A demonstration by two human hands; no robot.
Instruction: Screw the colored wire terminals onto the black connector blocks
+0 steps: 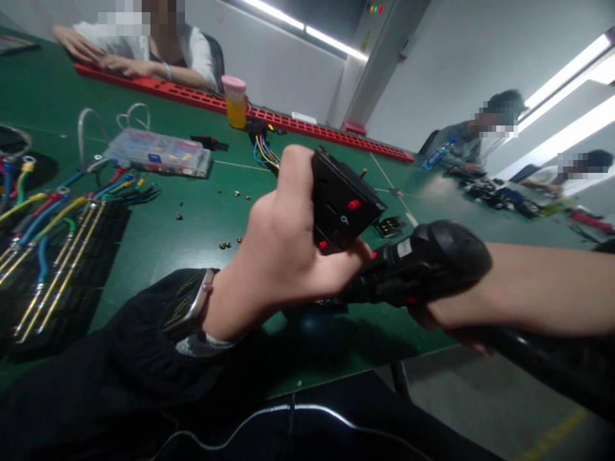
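Observation:
My left hand (283, 237), with a watch on its wrist, is closed round a black plastic block (343, 205) with red spots and a single digit on its face. The block is tilted above the table. In my right hand (446, 314) is a black power screwdriver (423, 256), whose front end points left toward the block's underside. My left thumb lies close to the tool's front, and I cannot tell whether they touch. The tip of the tool is hidden behind my left hand. Just beyond the tool lies a small black connector piece (390, 226).
Several small brass screws (225, 245) lie on the green table (163, 224). At left are colored cables with metal rods (62, 256) and a clear parts box (156, 152). A lidded cup (235, 102) stands by a red slotted rail (288, 121). Several people sit across the table.

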